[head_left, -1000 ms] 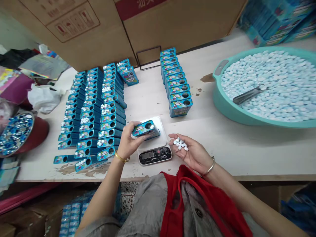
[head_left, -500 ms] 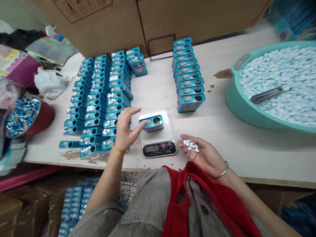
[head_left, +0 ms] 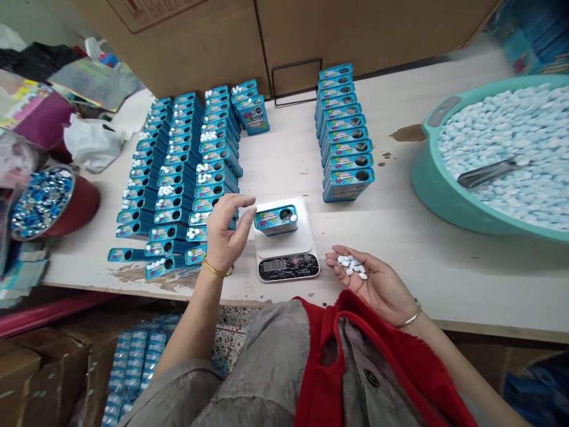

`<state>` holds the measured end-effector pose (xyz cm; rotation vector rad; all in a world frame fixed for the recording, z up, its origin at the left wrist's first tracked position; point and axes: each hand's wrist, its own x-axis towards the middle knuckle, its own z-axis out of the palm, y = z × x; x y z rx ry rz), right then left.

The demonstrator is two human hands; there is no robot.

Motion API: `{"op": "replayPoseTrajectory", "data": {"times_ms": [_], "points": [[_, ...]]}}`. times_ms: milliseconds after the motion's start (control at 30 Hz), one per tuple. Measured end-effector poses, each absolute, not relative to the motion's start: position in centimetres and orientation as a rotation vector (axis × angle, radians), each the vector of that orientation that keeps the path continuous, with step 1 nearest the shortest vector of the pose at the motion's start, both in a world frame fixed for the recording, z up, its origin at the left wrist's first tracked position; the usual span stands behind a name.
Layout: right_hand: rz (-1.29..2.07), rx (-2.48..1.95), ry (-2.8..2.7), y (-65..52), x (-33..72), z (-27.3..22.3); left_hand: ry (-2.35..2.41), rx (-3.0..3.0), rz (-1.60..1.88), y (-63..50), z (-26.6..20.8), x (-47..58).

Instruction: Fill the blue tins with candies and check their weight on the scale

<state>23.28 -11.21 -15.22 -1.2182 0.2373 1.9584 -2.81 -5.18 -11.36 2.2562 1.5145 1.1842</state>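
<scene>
A blue candy tin (head_left: 275, 220) stands upright on the white kitchen scale (head_left: 304, 237), its round top opening to the right with a white candy at the rim. My left hand (head_left: 227, 231) is open just left of the tin, thumb and fingers apart. The thumb tip is close to the tin's edge; whether it touches I cannot tell. Palm up, my right hand (head_left: 377, 284) is cupped under several small white candies (head_left: 352, 267), right of the scale. Lit digits show on the scale's black display (head_left: 275, 265).
Rows of blue tins (head_left: 171, 178), many topped with white candies, stand on the left. Another row (head_left: 347, 136) stands behind the scale to the right. A turquoise tub (head_left: 448, 201) of candies holds a metal scoop (head_left: 489, 172). A red bucket (head_left: 84, 201) sits far left.
My left thumb has come back from the tin's left end. The scale's display has gone from about zero to a larger number. My right hand still holds the candies.
</scene>
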Motion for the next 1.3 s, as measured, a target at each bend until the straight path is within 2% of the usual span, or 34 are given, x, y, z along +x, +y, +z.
{"op": "replayPoseTrajectory", "data": {"times_ms": [300,533,700,933,1067,1200,1300], "points": [[2.033,-1.080,0.161,-11.8,23.5,-17.0,1.298,2.755,0.596,-5.4,-11.7,-0.6],[2.087,-1.003,0.208,-11.1,22.4,-15.6,1.420,2.669,0.972,-6.6,-11.3,-0.5],[2.135,-0.846,0.236,-10.8,21.5,-15.2,1.115,2.603,0.727,-9.5,-12.0,3.4],[2.172,-0.848,0.249,-12.1,21.6,-15.7,1.147,2.574,0.545,-10.8,-13.9,5.4],[2.161,-0.801,0.208,-11.8,21.6,-15.2,1.106,2.617,0.669,-9.5,-12.5,4.3],[2.142,-0.799,0.165,-11.3,21.8,-14.7,1.350,2.556,0.959,-7.0,-10.8,2.7],[2.116,-0.856,0.178,-11.3,22.3,-14.8,1.431,2.567,0.926,-5.5,-10.4,1.3]]}}
